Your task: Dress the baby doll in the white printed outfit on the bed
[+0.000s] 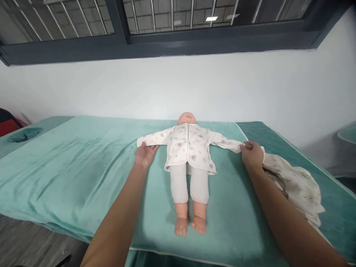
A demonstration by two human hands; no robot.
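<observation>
A baby doll (189,163) lies on its back on a teal towel (83,167), head toward the wall, arms spread. It wears a white printed jacket (189,146) and white trousers (189,183); its feet are bare. My left hand (145,154) grips the end of the doll's left-side sleeve, fingers curled on the cuff. My right hand (251,155) is closed on the end of the other sleeve.
A crumpled white printed garment (297,185) lies on the towel by my right forearm. The bed stands against a white wall under a barred window (167,22). A darker teal cover (264,133) shows at the right, a red object (8,126) at far left.
</observation>
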